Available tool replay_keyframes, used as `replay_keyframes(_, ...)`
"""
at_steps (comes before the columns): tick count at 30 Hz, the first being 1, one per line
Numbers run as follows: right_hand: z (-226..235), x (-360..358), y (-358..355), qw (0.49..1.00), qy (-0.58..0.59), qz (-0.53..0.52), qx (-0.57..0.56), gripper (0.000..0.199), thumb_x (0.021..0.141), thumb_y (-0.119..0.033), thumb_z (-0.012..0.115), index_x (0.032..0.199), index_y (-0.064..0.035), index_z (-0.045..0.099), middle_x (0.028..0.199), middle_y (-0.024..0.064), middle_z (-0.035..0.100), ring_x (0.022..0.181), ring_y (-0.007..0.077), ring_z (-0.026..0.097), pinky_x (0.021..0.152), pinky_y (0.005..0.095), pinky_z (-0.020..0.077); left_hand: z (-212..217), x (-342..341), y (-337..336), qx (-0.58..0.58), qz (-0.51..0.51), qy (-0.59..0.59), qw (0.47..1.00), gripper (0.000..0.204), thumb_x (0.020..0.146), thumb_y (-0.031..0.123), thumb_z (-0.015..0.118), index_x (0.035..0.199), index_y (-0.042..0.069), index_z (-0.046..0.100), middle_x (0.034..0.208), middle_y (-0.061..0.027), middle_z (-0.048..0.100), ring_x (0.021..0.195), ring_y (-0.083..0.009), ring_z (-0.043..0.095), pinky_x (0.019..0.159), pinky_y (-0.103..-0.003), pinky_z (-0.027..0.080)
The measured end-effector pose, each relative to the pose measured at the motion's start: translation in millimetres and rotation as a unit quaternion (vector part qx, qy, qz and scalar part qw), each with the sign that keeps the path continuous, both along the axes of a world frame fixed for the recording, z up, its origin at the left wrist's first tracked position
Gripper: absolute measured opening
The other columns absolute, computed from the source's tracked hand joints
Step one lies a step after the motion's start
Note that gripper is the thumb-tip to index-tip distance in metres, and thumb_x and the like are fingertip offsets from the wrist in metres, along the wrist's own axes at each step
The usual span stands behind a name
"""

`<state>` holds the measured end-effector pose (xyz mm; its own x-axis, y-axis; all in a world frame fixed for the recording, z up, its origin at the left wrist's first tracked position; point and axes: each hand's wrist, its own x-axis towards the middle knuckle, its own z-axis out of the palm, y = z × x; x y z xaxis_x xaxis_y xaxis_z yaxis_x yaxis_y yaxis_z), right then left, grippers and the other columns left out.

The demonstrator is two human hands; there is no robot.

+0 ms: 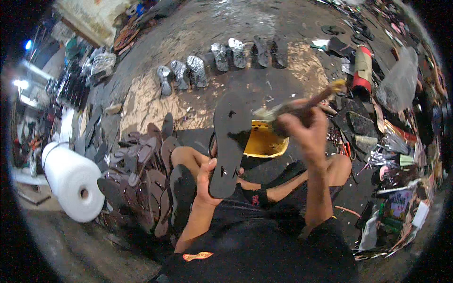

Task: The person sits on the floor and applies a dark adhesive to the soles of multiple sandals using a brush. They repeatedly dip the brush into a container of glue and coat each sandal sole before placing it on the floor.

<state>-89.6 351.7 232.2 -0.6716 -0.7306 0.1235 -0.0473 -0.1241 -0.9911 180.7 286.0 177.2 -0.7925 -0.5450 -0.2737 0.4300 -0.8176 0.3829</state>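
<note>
In front of my lap, a dark flip-flop [225, 155] is held up with its flat underside toward me. Small holes with strap ends show in it near the toe and the heel. My left hand [204, 184] grips the heel end, thumb on the edge. My right hand [307, 134] is closed round a brush [325, 93], slightly smeared by motion; its pale bristles point left, close to the sole's right edge. A wet, darker patch shows on that edge. Below the bristles sits a yellow tub [265, 150] with stained inner walls.
Left of my knee lies a heap of brown flip-flops [148, 177], beside a white foam roll [73, 181]. Shiny-coated soles [196, 70] stand in a row ahead on cardboard [141, 108]. At right are a red and beige cylinder [362, 78], a plastic bag [398, 80] and scattered scraps.
</note>
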Motion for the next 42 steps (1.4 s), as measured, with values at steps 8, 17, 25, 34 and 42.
replay_keyframes(8, -6, 36, -34, 0.947, 0.300, 0.002, -0.118, 0.037, 0.073, -0.012, 0.090, 0.108, -0.0108, 0.078, 0.093, 0.0077, 0.073, 0.088, 0.0283, 0.071, 0.077, 0.0403, 0.0562, -12, 5, 12, -0.037, -0.001, 0.061, 0.997, 0.072, 0.096, 0.019, 0.055, 0.165, 0.012, 0.038, 0.156, -0.0158, 0.056, 0.126, -0.0349, 0.068, 0.099, -0.053, 0.061)
replay_keyframes(17, 4, 18, -11, 0.981, 0.168, -0.087, -0.049, 0.029, 0.085, -0.018, 0.091, 0.105, -0.0026, 0.077, 0.092, 0.0059, 0.079, 0.082, 0.0129, 0.073, 0.074, 0.0306, 0.0574, -15, 13, 10, -0.101, -0.033, 0.016, 0.994, 0.072, 0.093, 0.034, 0.055, 0.160, 0.010, 0.043, 0.143, -0.0203, 0.061, 0.110, -0.0335, 0.066, 0.088, -0.048, 0.056)
replay_keyframes(25, -4, -30, -20, 0.959, 0.223, -0.164, -0.064, 0.026, 0.087, -0.017, 0.089, 0.106, -0.0020, 0.079, 0.093, 0.0068, 0.080, 0.082, 0.0131, 0.073, 0.075, 0.0310, 0.0577, 2, 0, 15, -0.102, -0.067, 0.012, 0.993, 0.073, 0.098, 0.031, 0.054, 0.166, 0.012, 0.039, 0.152, -0.0186, 0.057, 0.115, -0.0314, 0.065, 0.091, -0.048, 0.055)
replay_keyframes(34, 7, 84, 39, 0.959, 0.221, 0.127, -0.119, 0.028, 0.079, -0.014, 0.088, 0.105, -0.0107, 0.077, 0.087, 0.0076, 0.074, 0.075, 0.0258, 0.070, 0.072, 0.0386, 0.0567, 22, -49, -25, -0.117, -0.009, -0.035, 0.992, 0.052, 0.108, 0.039, 0.047, 0.131, -0.003, 0.065, 0.118, -0.0206, 0.076, 0.098, -0.0271, 0.077, 0.088, -0.041, 0.064)
replay_keyframes(42, -14, 79, 15, 0.951, 0.293, -0.081, -0.058, 0.038, 0.080, -0.030, 0.095, 0.101, -0.0036, 0.078, 0.094, 0.0125, 0.080, 0.076, 0.0238, 0.077, 0.073, 0.0386, 0.0608, 3, -57, -17, -0.088, 0.060, -0.046, 0.993, 0.044, 0.112, 0.039, 0.046, 0.135, 0.005, 0.061, 0.125, -0.0098, 0.070, 0.114, -0.0276, 0.067, 0.104, -0.042, 0.054)
